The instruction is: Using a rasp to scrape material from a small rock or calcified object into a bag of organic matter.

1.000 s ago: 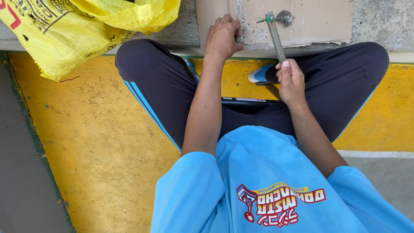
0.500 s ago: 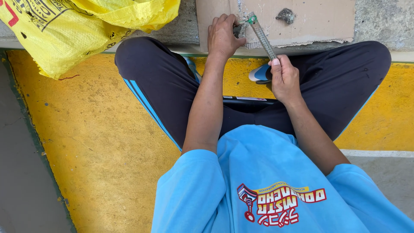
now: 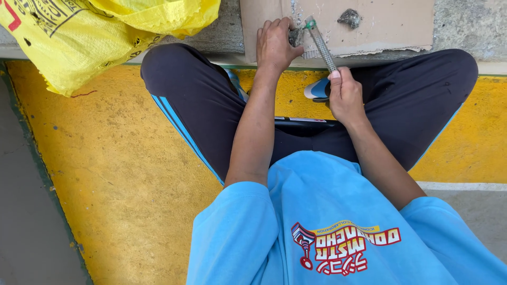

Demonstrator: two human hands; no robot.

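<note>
My left hand [image 3: 275, 45] rests on a sheet of brown cardboard [image 3: 391, 26] and pinches a small dark metal part [image 3: 294, 36] against it. My right hand [image 3: 344, 95] grips the handle of a long grey metal tool [image 3: 321, 47] with a green tip; its tip touches the small part next to my left thumb. A second small dark metal part [image 3: 349, 18] lies loose on the cardboard to the right. I sit cross-legged in dark trousers with blue stripes and a light blue shirt.
A yellow plastic sack [image 3: 90, 31] lies at the top left on the concrete ledge [image 3: 470, 24]. The floor [image 3: 121, 174] under me is painted yellow, with grey concrete at the left edge. A blue-and-white shoe [image 3: 317, 89] shows between my legs.
My right hand has swung the tool's tip leftward, from beside the loose part on the cardboard to the part under my left hand. My left hand has stayed in place.
</note>
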